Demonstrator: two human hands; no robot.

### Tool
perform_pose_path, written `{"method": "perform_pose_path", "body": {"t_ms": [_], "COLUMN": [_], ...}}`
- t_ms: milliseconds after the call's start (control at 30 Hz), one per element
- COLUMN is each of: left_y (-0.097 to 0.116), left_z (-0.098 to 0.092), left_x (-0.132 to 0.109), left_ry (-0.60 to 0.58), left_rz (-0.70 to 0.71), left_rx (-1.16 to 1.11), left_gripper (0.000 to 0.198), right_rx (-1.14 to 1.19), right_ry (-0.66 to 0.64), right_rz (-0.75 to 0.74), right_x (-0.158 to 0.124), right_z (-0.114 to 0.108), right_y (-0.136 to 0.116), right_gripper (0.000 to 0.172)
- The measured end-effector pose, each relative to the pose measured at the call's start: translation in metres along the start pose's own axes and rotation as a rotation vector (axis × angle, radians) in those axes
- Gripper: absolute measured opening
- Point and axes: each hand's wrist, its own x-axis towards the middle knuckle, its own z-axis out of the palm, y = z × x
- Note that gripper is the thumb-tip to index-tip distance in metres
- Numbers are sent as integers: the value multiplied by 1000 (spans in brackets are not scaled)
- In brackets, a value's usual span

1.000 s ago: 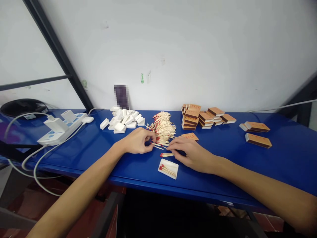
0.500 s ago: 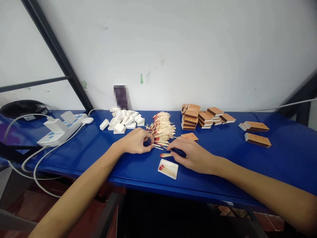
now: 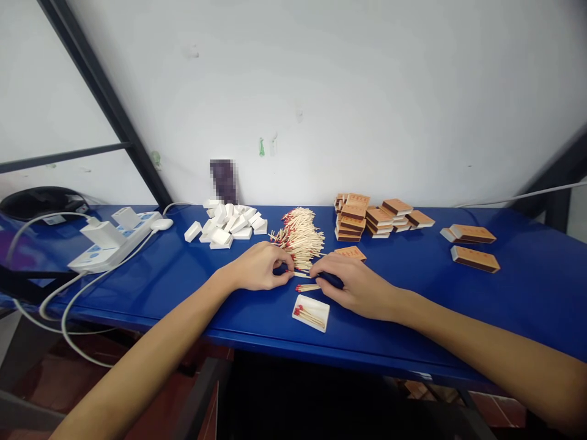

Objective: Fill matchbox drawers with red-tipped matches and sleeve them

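Just beyond the small white open cardboard tray (image 3: 311, 313), which lies at the near edge of the blue table (image 3: 183, 275) with several red-tipped wooden matchsticks in it, both hands work at the near end of the big heap of red-tipped matchsticks (image 3: 300, 235). Judging from this, the sticks are best drawn off a few at a time, heads kept pointing one way, so they lie flat and parallel like the few loose matchsticks (image 3: 308, 286) just behind the tray. The left hand (image 3: 257, 269), left of and behind the tray, lies palm down and curled almost closed, thumb meeting fingertips at the heap's edge; whether a stick is pinched there cannot be told. The right hand (image 3: 355, 286), right of the tray, is half curled, palm down, fingertips on the table beside the loose sticks, gripping nothing visible. A flat orange cardboard matchbox sleeve (image 3: 350, 252) lies just behind it.
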Motion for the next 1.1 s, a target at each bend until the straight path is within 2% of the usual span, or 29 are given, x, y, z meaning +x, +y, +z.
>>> {"method": "perform_pose_path", "body": {"t_ms": [233,600,1100], "left_y": [5,2,-2], "left_z": [4,1,4], "left_x": [3,0,2], "left_ry": [20,23,37], "left_rz": [8,-7,14], "left_rx": [4,28,41], "left_gripper": [15,29,26], "right_rx": [-23,-33,-101], "right_ry": [25,13,31], "right_rz": [8,24,17], "right_x": [2,0,1], "right_z": [0,1,-2], "right_y": [1,3,-1], "right_gripper": [16,15,15]}}
